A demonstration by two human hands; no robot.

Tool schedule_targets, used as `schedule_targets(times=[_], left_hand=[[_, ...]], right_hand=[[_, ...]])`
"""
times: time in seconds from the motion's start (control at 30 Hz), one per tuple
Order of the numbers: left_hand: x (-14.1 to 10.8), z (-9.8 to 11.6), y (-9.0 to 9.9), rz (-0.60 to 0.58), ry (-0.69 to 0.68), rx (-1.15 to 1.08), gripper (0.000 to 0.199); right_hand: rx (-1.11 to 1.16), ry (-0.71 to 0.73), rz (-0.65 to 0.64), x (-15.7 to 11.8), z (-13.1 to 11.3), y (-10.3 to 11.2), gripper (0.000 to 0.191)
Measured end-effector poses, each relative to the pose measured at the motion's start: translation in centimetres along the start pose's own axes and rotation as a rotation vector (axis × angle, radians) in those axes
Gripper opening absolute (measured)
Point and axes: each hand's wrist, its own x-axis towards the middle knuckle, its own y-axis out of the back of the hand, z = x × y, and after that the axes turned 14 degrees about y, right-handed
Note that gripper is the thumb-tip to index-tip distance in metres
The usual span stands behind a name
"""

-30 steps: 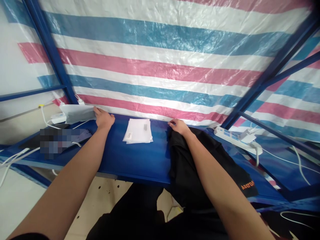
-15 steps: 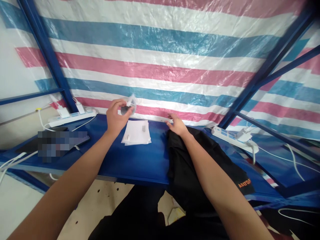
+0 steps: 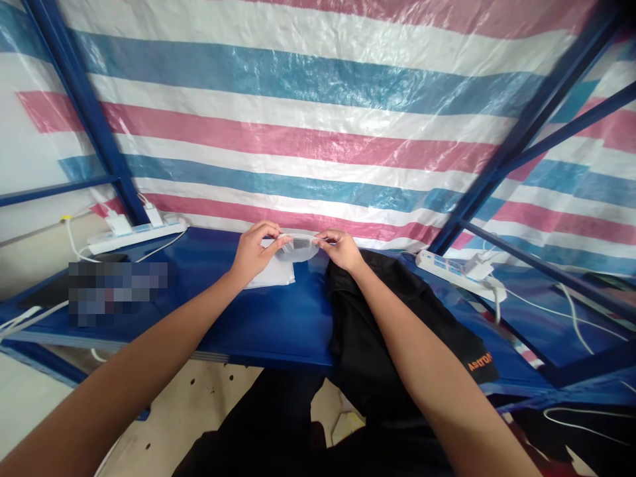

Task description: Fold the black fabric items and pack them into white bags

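Note:
A clear plastic bag (image 3: pixel 304 250) with a grey printed patch is stretched between my two hands, just above the back of the blue shelf (image 3: pixel 263 324). My left hand (image 3: pixel 258 250) pinches its left end between thumb and fingers. At the other end, my right hand (image 3: pixel 340 248) pinches the edge in the same way. Whatever the bag may contain cannot be made out. Beneath my left hand and the bag lies a stack of white packets (image 3: pixel 273 273), partly covered from view. Black cloth (image 3: pixel 368 331) with orange lettering lies under my right forearm.
White power strips with plugged-in chargers stand at the left (image 3: pixel 139 235) and right (image 3: pixel 460 275), with white cables trailing. A dark flat device (image 3: pixel 47 289) is at the left beside a blurred-out patch. Blue metal posts (image 3: pixel 517 146) frame a striped plastic sheet (image 3: pixel 308 119).
My left hand has moved right and lower with the plastic bag. My right hand, earlier free with fingers apart, has taken hold of the bag's other end.

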Motion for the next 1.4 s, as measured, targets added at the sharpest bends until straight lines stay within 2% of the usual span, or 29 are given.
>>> schedule_targets(times=[0.13,0.23,0.37,0.57,0.7,0.83,1.0,1.1,1.23,1.4], left_hand=[[-0.2,-0.6,-0.4,-0.108,0.067,0.076,0.027],[-0.5,-1.2,-0.9,-0.157,0.064,0.134,0.025],[-0.8,-1.9,-1.0,-0.163,0.029,0.183,0.029],[-0.8,-2.6,-0.6,-0.246,0.043,0.199,0.018],[-0.7,-2.6,-0.8,-0.252,0.034,0.166,0.016],[-0.6,-2.4,-1.0,-0.218,0.053,0.136,0.021],[-0.4,-2.5,-0.8,-0.137,0.119,0.110,0.025],[-0.5,-2.7,-0.9,-0.160,0.110,0.123,0.021],[-0.6,-2.9,-1.1,-0.223,0.070,0.150,0.018],[-0.6,-2.8,-1.0,-0.205,0.070,0.173,0.015]], right_hand=[[-0.321,0.058,0.042,0.0,0.2,0.4,0.019],[-0.444,0.244,0.000,0.0,-0.5,0.3,0.028],[-0.299,0.482,-0.052,0.2,-2.9,-0.4,0.038],[-0.139,0.627,-0.150,0.4,-5.6,-1.7,0.026],[-0.227,0.596,-0.214,0.5,-5.5,-1.7,0.028],[-0.388,0.496,-0.216,0.6,-3.6,-0.3,0.029],[-0.594,0.216,-0.193,-0.1,0.5,3.2,0.021],[-0.608,0.057,-0.199,-0.8,2.0,4.3,0.017],[-0.474,0.086,-0.236,-1.2,2.1,4.0,0.018],[-0.354,0.184,-0.208,-0.9,0.9,3.0,0.019]])
